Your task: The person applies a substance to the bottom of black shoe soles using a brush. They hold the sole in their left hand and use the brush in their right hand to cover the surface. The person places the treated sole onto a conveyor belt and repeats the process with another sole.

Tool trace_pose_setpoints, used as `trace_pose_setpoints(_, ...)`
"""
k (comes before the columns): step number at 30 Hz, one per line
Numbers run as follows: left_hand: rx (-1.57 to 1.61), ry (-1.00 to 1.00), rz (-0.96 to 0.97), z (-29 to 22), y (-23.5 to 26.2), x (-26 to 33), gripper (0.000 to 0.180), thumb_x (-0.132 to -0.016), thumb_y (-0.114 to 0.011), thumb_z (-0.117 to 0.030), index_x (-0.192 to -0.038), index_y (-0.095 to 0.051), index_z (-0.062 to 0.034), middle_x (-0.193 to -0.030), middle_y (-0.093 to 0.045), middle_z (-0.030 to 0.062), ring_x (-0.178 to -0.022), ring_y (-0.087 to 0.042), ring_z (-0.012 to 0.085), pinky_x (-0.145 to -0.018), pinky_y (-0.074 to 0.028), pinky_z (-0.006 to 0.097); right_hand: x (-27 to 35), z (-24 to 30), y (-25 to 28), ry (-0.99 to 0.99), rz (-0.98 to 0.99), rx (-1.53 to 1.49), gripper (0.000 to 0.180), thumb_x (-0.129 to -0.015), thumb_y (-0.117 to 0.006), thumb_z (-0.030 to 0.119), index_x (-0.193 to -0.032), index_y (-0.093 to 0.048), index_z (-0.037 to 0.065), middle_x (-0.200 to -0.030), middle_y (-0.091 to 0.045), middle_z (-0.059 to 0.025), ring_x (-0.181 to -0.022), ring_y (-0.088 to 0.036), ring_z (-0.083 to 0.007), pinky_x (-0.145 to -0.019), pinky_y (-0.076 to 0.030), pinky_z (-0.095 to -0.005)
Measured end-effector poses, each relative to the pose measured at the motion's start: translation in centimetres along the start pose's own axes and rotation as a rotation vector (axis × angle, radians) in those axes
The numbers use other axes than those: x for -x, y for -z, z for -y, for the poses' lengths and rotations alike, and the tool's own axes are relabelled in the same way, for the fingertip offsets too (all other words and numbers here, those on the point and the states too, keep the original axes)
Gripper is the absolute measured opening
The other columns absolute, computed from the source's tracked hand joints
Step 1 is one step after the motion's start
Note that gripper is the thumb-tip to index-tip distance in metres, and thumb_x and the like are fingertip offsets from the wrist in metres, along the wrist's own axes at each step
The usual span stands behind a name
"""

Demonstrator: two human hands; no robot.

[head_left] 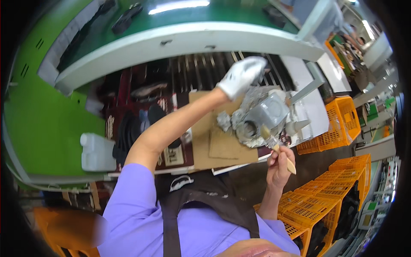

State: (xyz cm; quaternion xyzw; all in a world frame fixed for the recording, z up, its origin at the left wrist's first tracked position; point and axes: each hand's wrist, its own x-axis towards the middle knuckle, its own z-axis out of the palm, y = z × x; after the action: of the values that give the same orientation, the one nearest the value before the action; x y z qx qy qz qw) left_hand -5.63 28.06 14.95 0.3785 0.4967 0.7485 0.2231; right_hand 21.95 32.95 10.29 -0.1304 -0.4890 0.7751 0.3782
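Note:
My right hand (280,169) is closed around the wooden handle of a paintbrush (279,150). The bristles point up and away, beside a small round pot (247,128) with a dark mouth. Behind the pot, a cloudy plastic container (272,111) sits among crumpled film. My left hand (246,77), in a white and grey glove, reaches far forward over a dark rack with metal bars (195,70). Its fingers are blurred, with a dark patch at their tips, so I cannot make out whether they hold anything. Brown cardboard (201,124) lies beneath the pot.
A pale frame beam (188,39) crosses ahead, with a green belt (205,13) carrying dark shoe-like pieces beyond. At left are a white jug (96,158) and black curved pieces (128,132). Orange crates (314,205) stand at right. Another person (327,21) is at far right.

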Motion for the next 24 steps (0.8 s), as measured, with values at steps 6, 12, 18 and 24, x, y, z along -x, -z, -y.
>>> trace_pose_setpoints(6, -0.499, 0.228, -0.147, 2.4, 4.9, 19.0, 0.028, -0.09, -0.054, -0.018, -0.108, -0.06, 0.0032, -0.094, -0.065, 0.0092, -0.085, -0.06, 0.0118, -0.077, -0.047, 0.026, 0.2, -2.8, -1.4, -0.096, 0.18, 0.09, 0.024, -0.087, -0.058, 0.012, -0.104, -0.056, -0.003, -0.079, -0.057, -0.0099, -0.062, -0.05, -0.0126, -0.056, -0.041, -0.0226)
trace_pose_setpoints(12, -1.059, 0.008, -0.774, 2.2, 8.9, 27.9, 0.042, -0.08, -0.065, -0.026, -0.109, -0.056, 0.0022, -0.103, -0.06, 0.0213, -0.093, -0.06, 0.0342, -0.08, -0.048, 0.039, 0.1, -4.7, -2.4, -0.205, 0.24, 0.122, 0.024, -0.086, -0.06, 0.013, -0.101, -0.057, -0.005, -0.072, -0.056, -0.0097, -0.058, -0.049, -0.0127, -0.055, -0.04, -0.0223)
trace_pose_setpoints(18, -1.206, 0.762, -0.691, 2.3, 9.4, 27.8, 0.101, -0.068, -0.067, -0.057, -0.137, -0.022, 0.0022, -0.122, -0.041, 0.0331, -0.098, -0.055, 0.0435, -0.081, -0.048, 0.043, -0.6, -5.9, -3.0, -0.242, 0.199, 0.199, 0.024, -0.084, -0.062, 0.012, -0.099, -0.059, -0.006, -0.068, -0.057, -0.0087, -0.055, -0.049, -0.0111, -0.052, -0.038, -0.0206)
trace_pose_setpoints(24, -1.206, 0.778, -0.695, 2.8, 8.5, 25.7, 0.111, -0.062, -0.074, -0.049, -0.138, -0.011, 0.0026, -0.121, -0.037, 0.0372, -0.097, -0.055, 0.0475, -0.082, -0.048, 0.045, -2.2, -3.9, -1.6, 0.042, 0.119, 0.732, 0.011, -0.084, -0.06, 0.003, -0.091, -0.065, -0.003, -0.073, -0.059, -0.0018, -0.062, -0.049, -0.0057, -0.057, -0.036, -0.0184)
